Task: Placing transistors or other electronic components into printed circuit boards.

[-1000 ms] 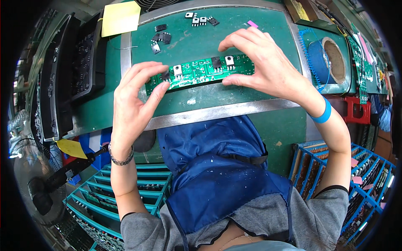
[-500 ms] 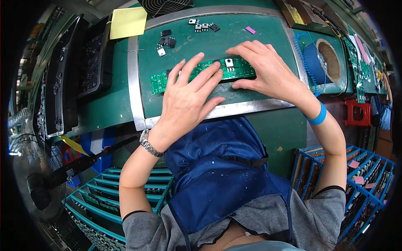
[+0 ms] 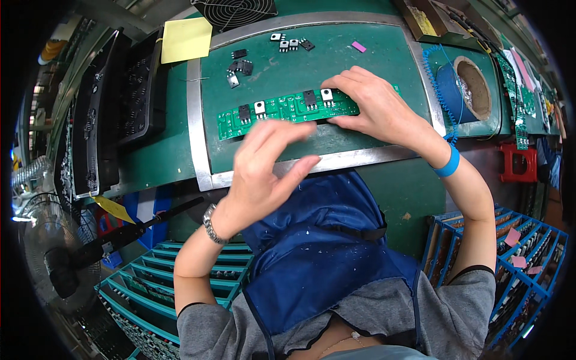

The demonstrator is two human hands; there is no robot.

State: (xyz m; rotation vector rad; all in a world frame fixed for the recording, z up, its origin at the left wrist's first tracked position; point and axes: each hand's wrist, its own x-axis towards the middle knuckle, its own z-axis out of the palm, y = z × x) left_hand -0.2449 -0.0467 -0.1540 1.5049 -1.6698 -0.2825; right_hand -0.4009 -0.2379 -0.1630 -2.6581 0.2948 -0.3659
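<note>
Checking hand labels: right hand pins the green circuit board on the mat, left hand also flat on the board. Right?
Not quite. The right hand does pin the green circuit board on the mat, but the head view shows the left hand raised off the board, fingers open, holding nothing.

One green circuit board (image 3: pixel 282 111) carries four mounted transistors (image 3: pixel 260 107); roughly eight loose transistors (image 3: pixel 240 66) lie on the mat; two hands are present.
</note>
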